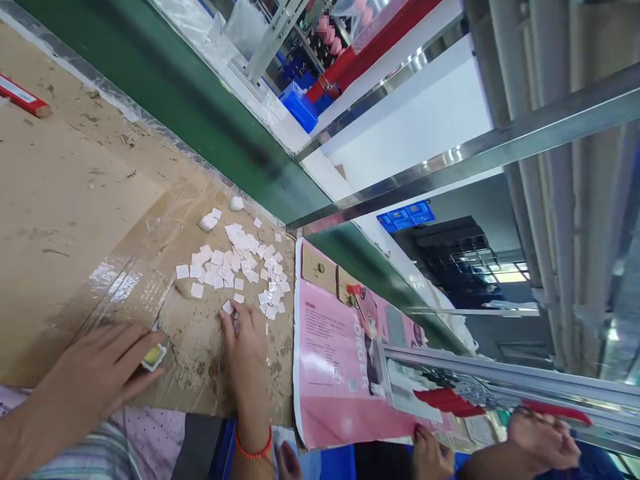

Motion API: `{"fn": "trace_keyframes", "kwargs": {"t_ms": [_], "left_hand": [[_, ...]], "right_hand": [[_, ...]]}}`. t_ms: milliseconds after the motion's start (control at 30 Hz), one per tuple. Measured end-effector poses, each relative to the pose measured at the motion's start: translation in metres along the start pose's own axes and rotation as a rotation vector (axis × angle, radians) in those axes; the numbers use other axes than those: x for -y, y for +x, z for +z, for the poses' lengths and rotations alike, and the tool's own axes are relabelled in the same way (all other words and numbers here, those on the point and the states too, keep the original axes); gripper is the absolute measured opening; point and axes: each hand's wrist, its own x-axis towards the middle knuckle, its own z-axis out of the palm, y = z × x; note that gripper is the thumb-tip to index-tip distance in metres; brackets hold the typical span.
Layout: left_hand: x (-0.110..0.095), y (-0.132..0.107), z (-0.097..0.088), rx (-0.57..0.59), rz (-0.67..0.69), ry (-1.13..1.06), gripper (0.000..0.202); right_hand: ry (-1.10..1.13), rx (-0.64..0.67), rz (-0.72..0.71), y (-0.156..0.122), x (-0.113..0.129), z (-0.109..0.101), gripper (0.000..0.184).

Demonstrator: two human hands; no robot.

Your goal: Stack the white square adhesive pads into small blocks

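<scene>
Near the table's front edge, my left hand (107,363) is closed on a small white piece with a yellow face (153,356), held between thumb and fingertips. My right hand (249,343), with an orange bead bracelet (254,455) on its wrist, reaches down to the tabletop. Its thumb and forefinger are bent together around a small white square (229,307). Just beyond those fingertips lies a loose, overlapping scatter of white squares (227,261). Two rounded white lumps, one (207,222) beside the squares and another (237,203) farther back, rest on the brown board.
A pink printed sheet (325,373) covers the surface to the right, with brown cardboard pieces (319,268) on it. Another person's hands (543,437) work at far right. A green belt (200,93) runs behind the table. Metal posts (450,167) cross above. A red object (23,97) lies far left.
</scene>
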Motion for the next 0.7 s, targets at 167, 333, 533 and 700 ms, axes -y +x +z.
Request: {"fn": "trace_keyframes", "kwargs": {"t_ms": [167,333,533,700], "left_hand": [[-0.007,0.023,0.001,0.003,-0.075,0.001,0.047],[-0.007,0.005,-0.017,0.037,-0.208,-0.168,0.044],[-0.024,-0.01,-0.03,0.03,-0.49,-0.636,0.022],[-0.021,-0.002,-0.029,0.089,-0.47,-0.863,0.015]], "right_hand": [[0.009,0.03,0.03,0.0,0.004,-0.006,0.027],[0.298,-0.08,0.184,-0.018,0.045,-0.029,0.027],[1.046,-0.099,0.447,-0.073,0.12,-0.004,0.033],[1.346,-0.027,0.826,-0.088,0.142,0.001,0.021]]}}
